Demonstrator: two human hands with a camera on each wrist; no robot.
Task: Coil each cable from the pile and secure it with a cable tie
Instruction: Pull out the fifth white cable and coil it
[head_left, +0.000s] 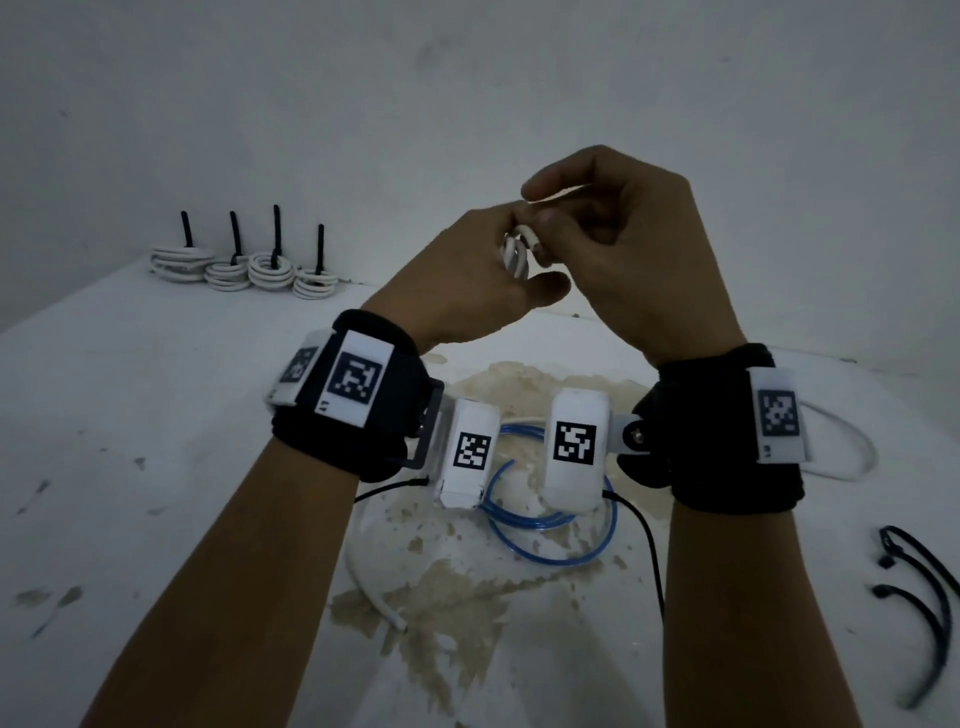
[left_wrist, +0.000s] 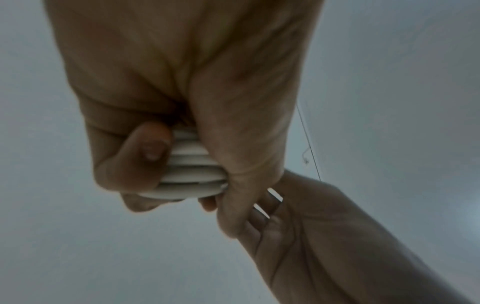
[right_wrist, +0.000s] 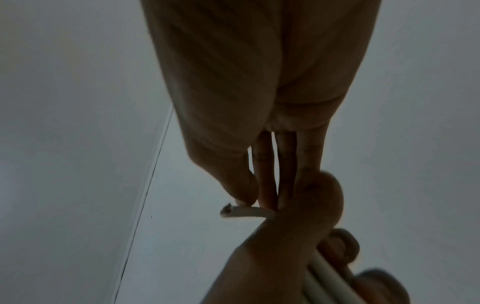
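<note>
Both hands are raised above the white table. My left hand grips a small coil of white cable; in the left wrist view its stacked loops sit between the curled fingers and the thumb. My right hand meets it from the right. In the right wrist view the right hand's thumb and fingers pinch the cable's loose cut end, which pokes out to the left. The coil's strands show in the left hand below. No tie is visible on this coil.
Several white coils with upright black ties stand at the table's back left corner. A loose blue cable and a white cable lie under my wrists on a stained patch. Another white cable and black cable ties lie at the right.
</note>
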